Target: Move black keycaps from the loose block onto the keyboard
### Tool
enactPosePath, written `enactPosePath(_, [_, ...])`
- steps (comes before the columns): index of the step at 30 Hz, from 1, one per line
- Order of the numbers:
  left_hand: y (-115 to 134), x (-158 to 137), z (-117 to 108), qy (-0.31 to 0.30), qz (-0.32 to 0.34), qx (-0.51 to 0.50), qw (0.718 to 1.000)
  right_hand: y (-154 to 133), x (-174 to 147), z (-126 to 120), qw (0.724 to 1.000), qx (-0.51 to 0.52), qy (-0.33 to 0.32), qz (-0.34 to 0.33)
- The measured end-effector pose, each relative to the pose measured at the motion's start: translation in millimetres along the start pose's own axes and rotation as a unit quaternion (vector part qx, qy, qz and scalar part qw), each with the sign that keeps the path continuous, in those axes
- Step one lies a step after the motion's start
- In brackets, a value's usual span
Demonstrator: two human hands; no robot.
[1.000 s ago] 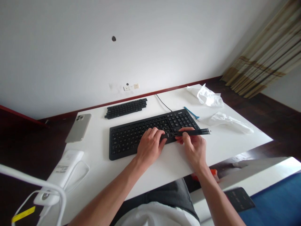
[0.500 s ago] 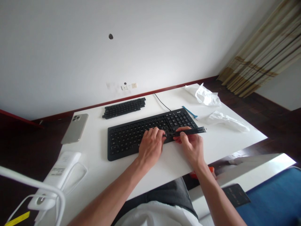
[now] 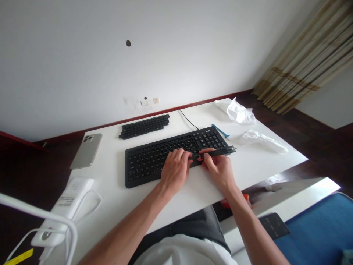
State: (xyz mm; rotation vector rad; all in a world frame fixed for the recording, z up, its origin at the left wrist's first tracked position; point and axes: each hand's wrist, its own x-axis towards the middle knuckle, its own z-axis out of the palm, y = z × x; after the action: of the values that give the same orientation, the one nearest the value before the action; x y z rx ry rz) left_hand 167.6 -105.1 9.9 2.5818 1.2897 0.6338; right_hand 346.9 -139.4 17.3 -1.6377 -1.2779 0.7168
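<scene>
A black keyboard (image 3: 143, 162) lies at an angle on the white desk; many of its left and middle keys show bare switch positions, while the number pad has its keycaps. Over its lower middle, my right hand (image 3: 219, 169) is closed on a slim black tool (image 3: 220, 151) with a metal tip pointing right. At the tool's left end, my left hand (image 3: 175, 169) pinches a small black piece (image 3: 191, 158), too small to name, its wrist near the keyboard's front edge. Behind the keyboard sits a block of black keycaps (image 3: 145, 127) laid out in rows.
A blue pry stick (image 3: 220, 131) lies beside the number pad. Crumpled white wrappers (image 3: 239, 112) are at the right. On the left are a phone (image 3: 86, 151) and a white power strip (image 3: 64, 206) with cables. An open drawer (image 3: 298, 197) juts out at the lower right.
My right hand and its tool have moved slightly left, closing the gap to the small piece in my left hand. My left hand has hardly moved; the view has shifted a little.
</scene>
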Motion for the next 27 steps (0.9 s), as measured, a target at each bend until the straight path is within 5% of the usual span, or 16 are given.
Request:
enactPosePath(13, [4.3, 3.2, -2.8, 0.014, -0.007, -0.001, 1.0, 4.4, 2.1, 1.9, 0.997, -0.016, -0.048, -0.05])
enactPosePath(20, [3.5, 3.5, -2.3, 0.013, 0.002, 0.032, 0.999, -1.2, 6.7, 10.2, 0.976, -0.117, -0.056, -0.175])
enactPosePath(27, [3.5, 2.8, -0.9, 0.029, -0.007, 0.04, 0.999, -21.6, 34.0, -0.3, 0.944, -0.146, -0.203, -0.213])
